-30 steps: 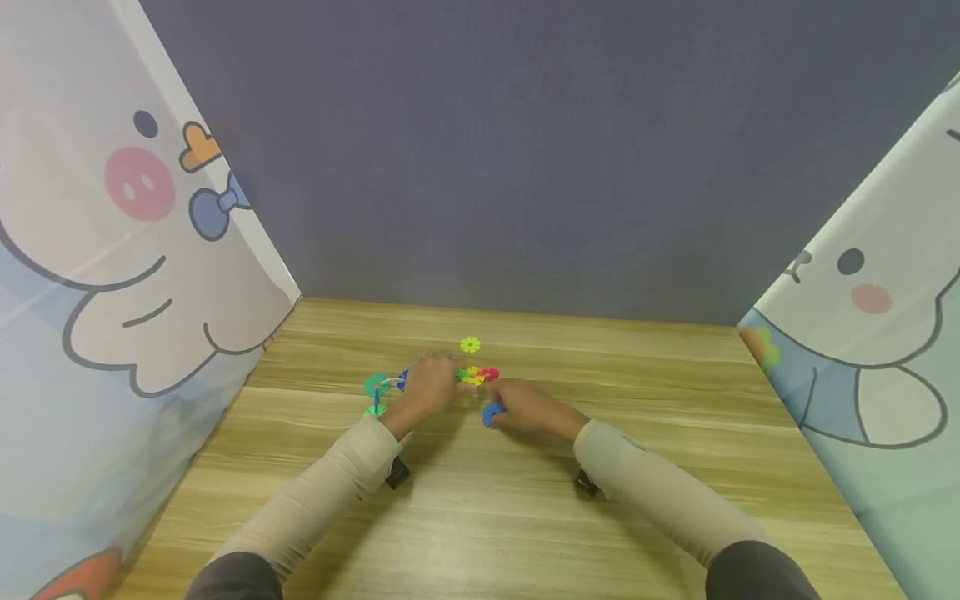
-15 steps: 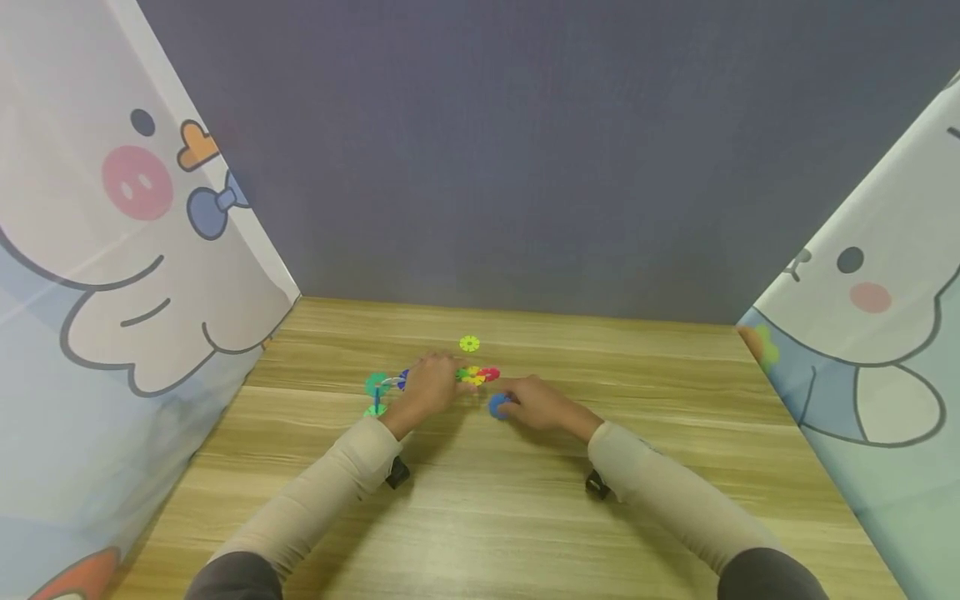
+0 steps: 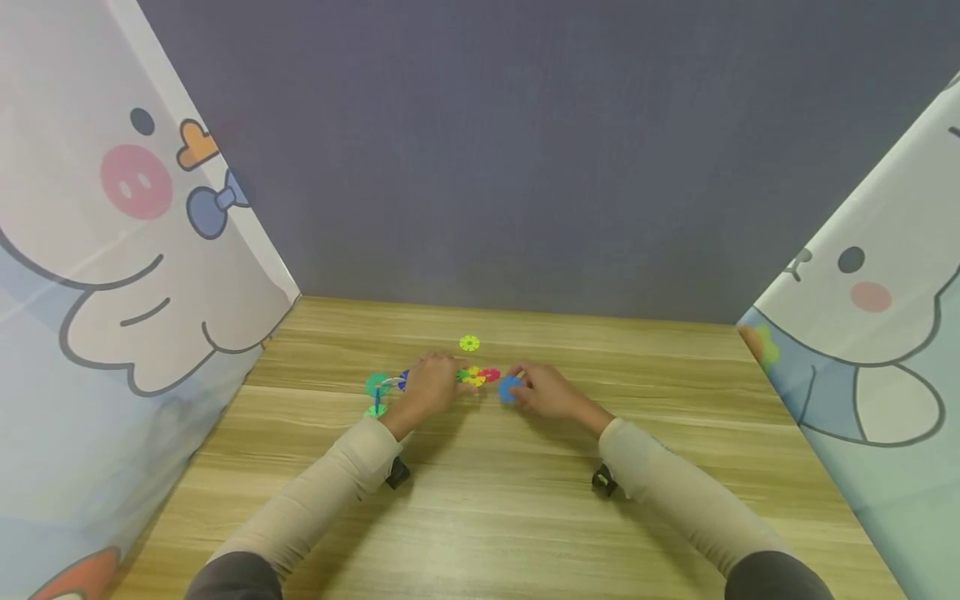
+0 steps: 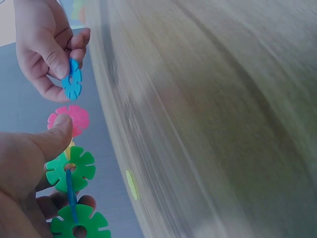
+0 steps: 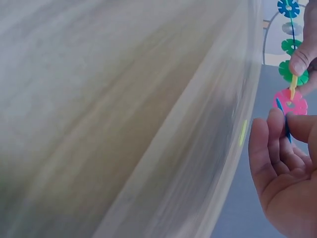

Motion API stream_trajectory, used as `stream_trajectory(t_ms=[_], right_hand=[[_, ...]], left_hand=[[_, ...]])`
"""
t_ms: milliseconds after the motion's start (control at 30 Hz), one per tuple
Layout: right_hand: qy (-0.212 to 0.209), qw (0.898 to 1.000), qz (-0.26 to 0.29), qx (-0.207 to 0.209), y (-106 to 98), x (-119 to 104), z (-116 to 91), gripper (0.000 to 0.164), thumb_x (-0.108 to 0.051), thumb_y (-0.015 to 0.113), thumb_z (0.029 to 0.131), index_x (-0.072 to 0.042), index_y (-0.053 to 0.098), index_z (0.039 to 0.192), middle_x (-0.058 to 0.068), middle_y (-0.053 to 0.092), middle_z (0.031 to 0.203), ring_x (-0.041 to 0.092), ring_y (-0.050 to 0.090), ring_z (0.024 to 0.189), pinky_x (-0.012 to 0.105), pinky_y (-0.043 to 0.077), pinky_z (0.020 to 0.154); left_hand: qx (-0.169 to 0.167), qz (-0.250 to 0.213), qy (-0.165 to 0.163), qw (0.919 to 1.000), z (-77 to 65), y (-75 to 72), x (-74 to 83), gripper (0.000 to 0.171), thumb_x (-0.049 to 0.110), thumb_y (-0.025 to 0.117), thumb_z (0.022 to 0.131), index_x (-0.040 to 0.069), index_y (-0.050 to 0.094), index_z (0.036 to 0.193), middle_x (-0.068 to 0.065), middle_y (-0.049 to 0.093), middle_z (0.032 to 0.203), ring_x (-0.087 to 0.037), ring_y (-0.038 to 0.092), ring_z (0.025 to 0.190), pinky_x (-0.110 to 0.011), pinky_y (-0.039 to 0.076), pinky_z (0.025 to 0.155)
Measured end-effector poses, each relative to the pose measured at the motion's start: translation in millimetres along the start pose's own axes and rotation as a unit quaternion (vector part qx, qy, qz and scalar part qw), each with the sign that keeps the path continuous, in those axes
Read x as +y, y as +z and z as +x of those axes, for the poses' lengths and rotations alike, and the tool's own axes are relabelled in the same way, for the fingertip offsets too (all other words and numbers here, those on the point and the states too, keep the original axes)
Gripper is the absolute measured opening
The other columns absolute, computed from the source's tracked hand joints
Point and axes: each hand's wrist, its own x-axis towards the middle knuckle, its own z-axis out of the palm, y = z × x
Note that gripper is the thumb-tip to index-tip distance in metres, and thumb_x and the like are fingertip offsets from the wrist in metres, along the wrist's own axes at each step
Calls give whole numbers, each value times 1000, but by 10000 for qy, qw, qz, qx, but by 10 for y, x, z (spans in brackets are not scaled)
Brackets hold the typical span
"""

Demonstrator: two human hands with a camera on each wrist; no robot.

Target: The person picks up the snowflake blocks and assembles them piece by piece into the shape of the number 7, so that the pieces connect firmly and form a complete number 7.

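My left hand (image 3: 432,385) grips a chain of slotted plastic snowflake discs joined edge to edge. Near its right end are a pink disc (image 3: 491,375) and a yellow disc (image 3: 474,377). In the left wrist view, green discs (image 4: 71,168) continue the chain past the thumb; fingers hide parts of it. My right hand (image 3: 551,392) pinches a blue snowflake disc (image 3: 510,389) between thumb and fingertips. This blue disc (image 4: 73,82) is near the pink disc (image 4: 74,119), with a small gap between them in the left wrist view.
A loose yellow-green disc (image 3: 469,343) lies on the wooden table (image 3: 480,517) beyond the hands. Teal disc (image 3: 377,384) and light green disc (image 3: 374,411) belong to the left stretch of the chain. A grey panel (image 3: 510,167) stands behind, with printed cloth at both sides.
My right hand has moved right and away from me with the blue disc, whose tilt has changed. The left hand and chain stay in nearly the same place.
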Motion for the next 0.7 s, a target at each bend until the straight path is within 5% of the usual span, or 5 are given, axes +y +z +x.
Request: stream_trajectory(t_ms=[233,467,700], right_hand=[[421,9952,827,306,-20,35,10,28,-15,56,105,-2,53,130,7,70,81,14,63,64,25,54,55],[831,9776,1876,466,-9,43,35,30,-11,58,104,2,50,130,15,70,87,14,62,66,26,57,58],[936,9690,2240,449,-6,47,48,31,-10,57,104,3,48,130,17,69,88,13,61,63,26,58,59]], left_hand=[[-93,-31,-15,10000,-5,5,1,56,49,77,85,18,70,131,-12,70,131,-38,65,120,-57,50,107],[-69,-215,26,9997,-10,4,23,57,45,78,85,14,69,131,-14,69,132,-41,64,122,-59,48,109],[-99,-148,54,9998,-18,-32,46,55,45,77,86,15,69,131,-13,69,133,-39,64,122,-59,49,109]])
